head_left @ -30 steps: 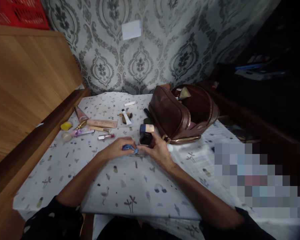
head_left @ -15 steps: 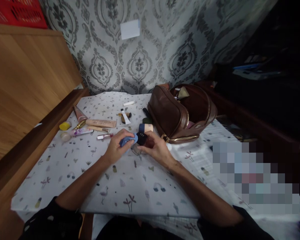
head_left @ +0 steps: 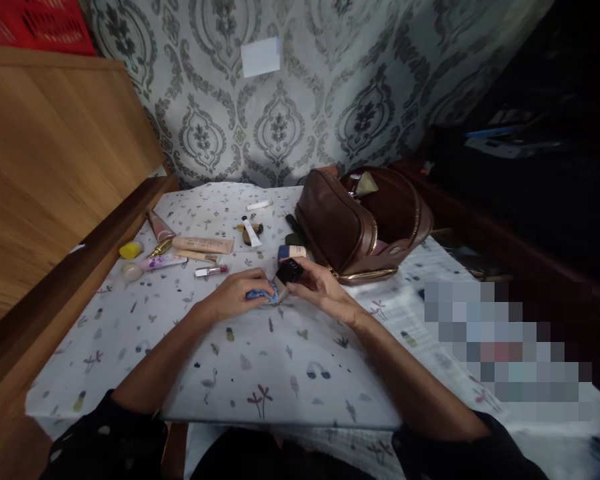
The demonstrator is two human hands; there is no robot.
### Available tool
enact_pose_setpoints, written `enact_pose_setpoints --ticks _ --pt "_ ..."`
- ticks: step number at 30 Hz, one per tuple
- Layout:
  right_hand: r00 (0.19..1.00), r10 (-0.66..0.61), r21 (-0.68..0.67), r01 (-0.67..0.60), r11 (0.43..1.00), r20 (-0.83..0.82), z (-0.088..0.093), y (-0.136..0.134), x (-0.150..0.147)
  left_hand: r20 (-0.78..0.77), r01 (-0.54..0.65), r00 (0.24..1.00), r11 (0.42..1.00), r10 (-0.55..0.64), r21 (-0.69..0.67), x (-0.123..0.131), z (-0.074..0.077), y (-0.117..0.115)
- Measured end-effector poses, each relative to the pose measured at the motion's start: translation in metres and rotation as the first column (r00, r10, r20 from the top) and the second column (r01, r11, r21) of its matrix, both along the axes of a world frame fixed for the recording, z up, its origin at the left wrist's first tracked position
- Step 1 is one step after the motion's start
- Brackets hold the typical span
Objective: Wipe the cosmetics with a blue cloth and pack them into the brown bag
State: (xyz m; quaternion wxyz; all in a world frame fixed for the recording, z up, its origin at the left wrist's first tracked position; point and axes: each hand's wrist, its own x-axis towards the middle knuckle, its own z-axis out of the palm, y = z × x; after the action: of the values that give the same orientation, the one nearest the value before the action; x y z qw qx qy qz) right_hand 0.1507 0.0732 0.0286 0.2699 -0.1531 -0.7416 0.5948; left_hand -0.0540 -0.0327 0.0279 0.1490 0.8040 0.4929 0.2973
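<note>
My right hand (head_left: pixel 325 291) grips a small glass cosmetic bottle by its black cap (head_left: pixel 289 271). The bottle's clear, brownish body (head_left: pixel 283 292) tilts down to the left. In my left hand (head_left: pixel 243 293) is a bunched blue cloth (head_left: pixel 263 293), pressed against the bottle's side. Just behind the bottle stands a dark blue and beige jar (head_left: pixel 293 252). A lipstick (head_left: pixel 211 271) with a white end lies on the patterned tablecloth beyond my left hand. My fingers hide part of the cloth.
An open brown leather bag (head_left: pixel 335 227) stands at the back right. Several cosmetics lie left, among them a beige tube (head_left: pixel 203 245), a yellow sponge (head_left: pixel 131 250) and a small white tube (head_left: pixel 251 231). A wooden cabinet (head_left: pixel 65 160) borders the table's left side.
The bottle has turned so that its body shows below the cap. My left hand with the cloth has moved slightly down, and the cloth now rests lower on the bottle.
</note>
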Motion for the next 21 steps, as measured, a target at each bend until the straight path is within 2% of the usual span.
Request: enact_pose_setpoints --ticks 3,5,8,10,13,15,17,19,21 --pt "0.999 -0.021 -0.036 0.02 0.999 -0.032 -0.003 0.001 -0.002 -0.093 -0.013 0.996 0.996 0.005 -0.083 -0.002 0.002 -0.002" --pt "0.996 -0.074 -0.04 0.072 0.997 -0.04 -0.01 0.002 -0.005 -0.11 -0.017 0.994 0.997 0.009 -0.077 0.0 0.002 -0.003" --pt "0.986 -0.156 -0.012 0.155 0.988 -0.052 -0.019 0.003 -0.008 0.016 -0.023 1.0 0.999 0.022 0.047 0.009 0.003 -0.005" --pt "0.985 -0.167 0.025 0.168 0.985 -0.05 -0.023 0.003 -0.008 0.097 -0.065 0.994 0.985 0.05 0.16 0.018 0.003 -0.006" --pt "0.989 -0.147 0.097 0.149 0.984 -0.027 -0.024 0.002 -0.006 0.034 -0.122 0.993 0.961 0.117 0.247 0.025 -0.001 -0.007" --pt "0.99 -0.141 0.118 0.143 0.983 -0.02 -0.023 0.002 -0.005 -0.063 -0.106 0.991 0.975 0.121 0.197 0.025 -0.004 -0.007" --pt "0.99 -0.143 0.127 0.144 0.981 -0.017 -0.023 0.002 -0.005 -0.081 -0.055 0.995 0.995 0.061 0.077 0.02 -0.004 -0.006" --pt "0.99 -0.141 0.144 0.142 0.979 -0.014 -0.023 0.003 -0.005 0.031 -0.003 1.0 0.999 0.004 -0.042 0.014 0.0 -0.005" --pt "0.992 -0.127 0.169 0.127 0.977 -0.012 -0.022 0.002 -0.006 0.204 -0.008 0.978 0.994 0.03 -0.104 0.01 0.008 -0.006"
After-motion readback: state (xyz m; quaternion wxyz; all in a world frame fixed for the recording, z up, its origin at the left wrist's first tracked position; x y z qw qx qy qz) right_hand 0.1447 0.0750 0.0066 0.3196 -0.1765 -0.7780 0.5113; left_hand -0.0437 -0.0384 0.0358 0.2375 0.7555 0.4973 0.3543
